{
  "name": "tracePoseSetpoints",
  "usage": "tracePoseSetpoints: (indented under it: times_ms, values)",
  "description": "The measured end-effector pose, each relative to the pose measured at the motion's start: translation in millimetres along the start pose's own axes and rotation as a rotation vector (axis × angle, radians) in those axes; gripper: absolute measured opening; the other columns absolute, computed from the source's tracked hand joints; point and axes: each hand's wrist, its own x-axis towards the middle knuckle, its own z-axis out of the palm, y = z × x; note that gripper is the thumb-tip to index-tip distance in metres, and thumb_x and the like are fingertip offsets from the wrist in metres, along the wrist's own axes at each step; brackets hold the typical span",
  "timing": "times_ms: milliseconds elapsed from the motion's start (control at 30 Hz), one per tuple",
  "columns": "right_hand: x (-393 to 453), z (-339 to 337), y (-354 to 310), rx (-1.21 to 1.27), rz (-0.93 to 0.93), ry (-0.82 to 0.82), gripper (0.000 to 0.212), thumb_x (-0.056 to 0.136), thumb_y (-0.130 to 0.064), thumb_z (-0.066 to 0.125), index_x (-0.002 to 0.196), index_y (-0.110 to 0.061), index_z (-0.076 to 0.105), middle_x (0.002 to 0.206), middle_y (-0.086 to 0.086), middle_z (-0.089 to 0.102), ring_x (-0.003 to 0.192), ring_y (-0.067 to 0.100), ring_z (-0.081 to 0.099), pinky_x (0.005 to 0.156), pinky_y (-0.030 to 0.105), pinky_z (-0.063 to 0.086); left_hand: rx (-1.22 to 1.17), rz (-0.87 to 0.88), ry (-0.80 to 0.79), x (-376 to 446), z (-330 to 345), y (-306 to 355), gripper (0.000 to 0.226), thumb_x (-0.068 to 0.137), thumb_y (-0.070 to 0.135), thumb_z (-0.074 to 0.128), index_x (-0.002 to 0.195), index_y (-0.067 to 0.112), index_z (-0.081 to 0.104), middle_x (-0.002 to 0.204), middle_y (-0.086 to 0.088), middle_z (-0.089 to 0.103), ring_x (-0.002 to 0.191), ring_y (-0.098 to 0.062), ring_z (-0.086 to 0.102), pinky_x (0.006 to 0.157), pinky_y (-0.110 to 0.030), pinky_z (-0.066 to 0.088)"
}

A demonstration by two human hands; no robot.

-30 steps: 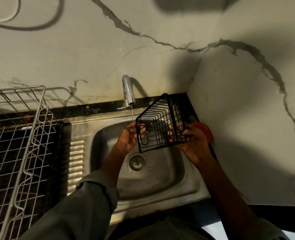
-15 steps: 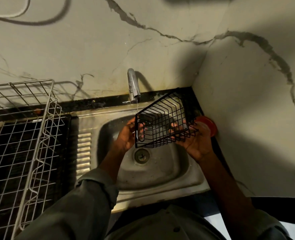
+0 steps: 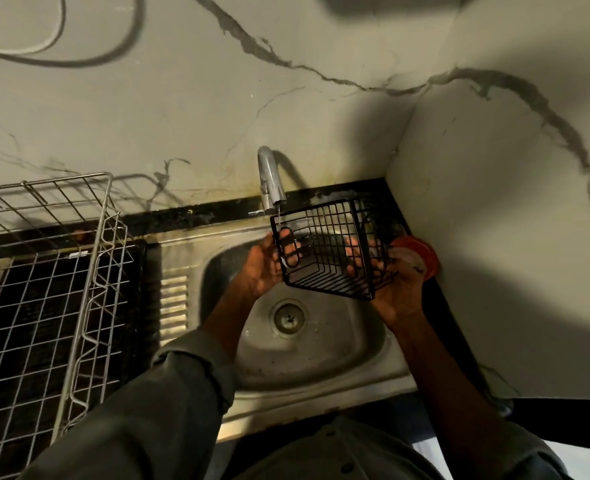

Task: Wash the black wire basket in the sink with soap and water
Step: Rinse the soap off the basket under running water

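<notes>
The person holds the black wire basket (image 3: pixel 328 251) up over the sink (image 3: pixel 321 355), one hand at each end. The left hand (image 3: pixel 262 268) curls its fingers round the near-tap end, and the right hand (image 3: pixel 395 289) cups it from below, fingers poking through the wires. A thin stream from the tap (image 3: pixel 269 181) lands just by the left grip. This looks like rinsing. Next, I think, the basket must turn between both hands so water reaches every side.
</notes>
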Motion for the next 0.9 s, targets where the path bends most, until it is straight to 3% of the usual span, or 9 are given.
tracePoseSetpoints:
  times_ms: [133, 267, 367, 500, 567, 633, 700, 800, 900]
  values:
    - [7, 8, -1, 0.001, -0.003, -0.081, 0.030, 0.073, -0.012, 0.067, 0.102, -0.004, 0.062, 0.110, 0.011, 0.072, 0.114, 0.032, 0.063, 0.104, 0.051, 0.047, -0.053, 0.002, 0.027, 15, 3, 12, 0.056, 0.110, 0.055, 0.030, 0.125, 0.021, 0.071, 0.116, -0.009, 0.077, 0.094, -0.024, 0.075, 0.092, -0.041, 0.052]
    - [13, 17, -4, -0.069, -0.004, -0.103, 0.053, 0.070, -0.019, 0.078, 0.118, -0.006, 0.059, 0.121, 0.011, 0.067, 0.123, 0.034, 0.055, 0.110, 0.052, 0.037, -0.014, -0.016, 0.052, 25, 5, 18, 0.045, 0.111, 0.045, 0.034, 0.123, 0.022, 0.070, 0.104, -0.005, 0.081, 0.085, -0.020, 0.078, 0.092, -0.038, 0.049]
    - [16, 18, -8, -0.049, 0.016, -0.075, 0.062, 0.070, -0.020, 0.081, 0.125, -0.009, 0.055, 0.103, 0.000, 0.074, 0.108, 0.022, 0.066, 0.108, 0.051, 0.037, -0.017, -0.017, 0.041, 28, 8, 19, 0.042, 0.112, 0.039, 0.033, 0.124, 0.022, 0.069, 0.102, -0.004, 0.081, 0.083, -0.018, 0.078, 0.092, -0.037, 0.050]
    - [18, 12, -8, 0.006, 0.040, 0.094, 0.037, 0.100, -0.017, 0.043, 0.135, -0.008, 0.052, 0.100, -0.002, 0.077, 0.101, 0.015, 0.073, 0.123, 0.056, 0.023, -0.030, 0.056, 0.047, 31, 10, 23, 0.034, 0.110, 0.040, 0.041, 0.121, 0.026, 0.069, 0.106, -0.003, 0.078, 0.090, -0.020, 0.072, 0.091, -0.040, 0.052]
    - [20, 15, -8, -0.065, 0.047, 0.216, 0.043, 0.105, -0.019, 0.035, 0.143, -0.007, 0.051, 0.123, 0.009, 0.072, 0.119, 0.027, 0.066, 0.121, 0.058, 0.029, -0.022, 0.093, 0.041, 29, 6, 25, 0.030, 0.107, 0.044, 0.046, 0.118, 0.028, 0.070, 0.109, -0.002, 0.070, 0.091, -0.020, 0.064, 0.083, -0.040, 0.051]
    - [22, 21, -9, -0.180, 0.027, 0.266, 0.044, 0.105, -0.024, 0.041, 0.146, -0.010, 0.051, 0.143, 0.018, 0.059, 0.134, 0.037, 0.055, 0.117, 0.059, 0.035, 0.003, 0.107, 0.060, 29, -7, 24, 0.031, 0.104, 0.050, 0.050, 0.119, 0.031, 0.070, 0.122, -0.007, 0.061, 0.095, -0.023, 0.060, 0.079, -0.040, 0.049]
    - [20, 25, -7, -0.273, 0.028, 0.276, 0.050, 0.099, -0.031, 0.052, 0.145, -0.012, 0.053, 0.147, 0.021, 0.054, 0.138, 0.041, 0.049, 0.116, 0.061, 0.036, 0.046, 0.090, 0.079, 23, -16, 19, 0.034, 0.105, 0.053, 0.048, 0.119, 0.031, 0.069, 0.120, -0.007, 0.061, 0.093, -0.023, 0.060, 0.077, -0.039, 0.048]
    - [12, 30, -3, -0.405, 0.061, 0.343, 0.041, 0.102, -0.033, 0.048, 0.137, -0.016, 0.059, 0.142, 0.020, 0.059, 0.130, 0.040, 0.056, 0.106, 0.065, 0.044, 0.133, 0.085, 0.203, 6, -24, 4, 0.044, 0.106, 0.056, 0.046, 0.128, 0.027, 0.070, 0.104, -0.001, 0.073, 0.093, -0.019, 0.067, 0.090, -0.042, 0.053]
    - [5, 29, -1, -0.505, 0.063, 0.379, 0.037, 0.106, -0.034, 0.041, 0.129, -0.016, 0.064, 0.126, 0.016, 0.069, 0.105, 0.029, 0.069, 0.092, 0.055, 0.058, 0.115, 0.106, 0.247, -10, -30, -12, 0.046, 0.104, 0.055, 0.053, 0.134, 0.024, 0.068, 0.105, -0.002, 0.075, 0.092, -0.020, 0.069, 0.097, -0.047, 0.054]
